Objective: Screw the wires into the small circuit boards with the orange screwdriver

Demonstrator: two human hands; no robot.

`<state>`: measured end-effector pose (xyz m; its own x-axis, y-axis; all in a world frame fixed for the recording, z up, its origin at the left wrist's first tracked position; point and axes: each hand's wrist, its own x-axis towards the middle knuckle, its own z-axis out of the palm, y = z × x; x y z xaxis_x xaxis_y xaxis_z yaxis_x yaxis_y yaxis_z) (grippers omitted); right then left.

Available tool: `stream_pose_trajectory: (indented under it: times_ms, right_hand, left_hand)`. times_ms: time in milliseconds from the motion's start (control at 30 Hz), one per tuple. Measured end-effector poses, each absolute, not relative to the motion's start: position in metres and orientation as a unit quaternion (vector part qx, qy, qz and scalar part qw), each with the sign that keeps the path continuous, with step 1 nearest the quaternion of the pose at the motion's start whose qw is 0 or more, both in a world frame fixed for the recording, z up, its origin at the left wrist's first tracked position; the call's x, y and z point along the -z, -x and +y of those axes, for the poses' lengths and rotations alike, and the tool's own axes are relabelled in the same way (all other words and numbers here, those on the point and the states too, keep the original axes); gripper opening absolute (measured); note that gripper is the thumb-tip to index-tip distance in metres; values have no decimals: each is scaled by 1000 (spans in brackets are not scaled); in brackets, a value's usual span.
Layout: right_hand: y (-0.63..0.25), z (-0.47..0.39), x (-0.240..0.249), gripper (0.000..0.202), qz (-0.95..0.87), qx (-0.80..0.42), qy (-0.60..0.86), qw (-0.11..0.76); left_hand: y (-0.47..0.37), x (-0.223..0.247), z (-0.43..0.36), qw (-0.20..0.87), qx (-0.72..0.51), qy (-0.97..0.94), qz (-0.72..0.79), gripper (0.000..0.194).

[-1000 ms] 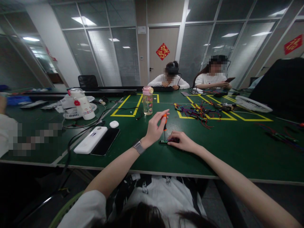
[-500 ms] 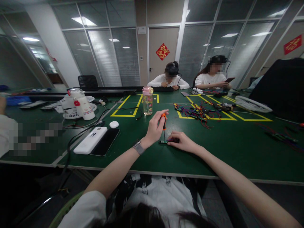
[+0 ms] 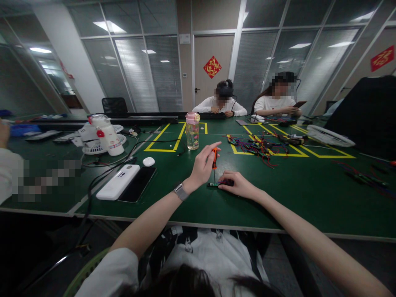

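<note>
My left hand (image 3: pixel 202 165) is closed around the orange and black handle of a screwdriver (image 3: pixel 214 161), held upright. The screwdriver's thin shaft points down, its tip at a small green circuit board (image 3: pixel 212 185) on the green table. With its fingers pressed on the board's right end and its dark wires, my right hand (image 3: pixel 235 183) keeps the board against the tabletop. Those fingers hide part of the board. Whether the tip sits in a screw is too small to tell.
Beyond my hands stand a pink-lidded bottle (image 3: pixel 192 132) and a heap of wired boards (image 3: pixel 256 145). A white power bank (image 3: pixel 118 182), a black phone (image 3: pixel 137 184) and a white earbud case (image 3: pixel 148 161) lie left. Two people sit opposite; another person's sleeve (image 3: pixel 10 175) shows left.
The fingers of my left hand have shifted slightly around the screwdriver handle. The board and my right hand stay in place.
</note>
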<state>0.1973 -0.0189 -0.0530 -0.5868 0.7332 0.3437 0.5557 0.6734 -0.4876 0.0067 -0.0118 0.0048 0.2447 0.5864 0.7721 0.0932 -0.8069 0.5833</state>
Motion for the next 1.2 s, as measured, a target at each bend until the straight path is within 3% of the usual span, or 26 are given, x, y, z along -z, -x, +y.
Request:
stream_pose_trajectory:
  times_ms: [200,433,733,1033,1200]
  right_hand:
    - [-198,-19,54,19,-874,-172,370,265]
    - [-198,-19,53,19,-873,-170,371,266]
    - [-197,-20,52,19,-873,-174,370,266]
    - [-198,-18,54,19,-876,-166,368,264]
    - [-198,-18,54,19,-877,-167,368,262]
  left_hand:
    - [-9,-2,-9,247,-578,-748,215,31]
    - [-9,-5,-11,137,-605,-740,260,20]
    - [-8,-2,-13,203,-576,-758,230,35]
    - [-11,-1,-13,111,-604,-747,253,24]
    - [-10,-3,-15,128,-591,-760,239,27]
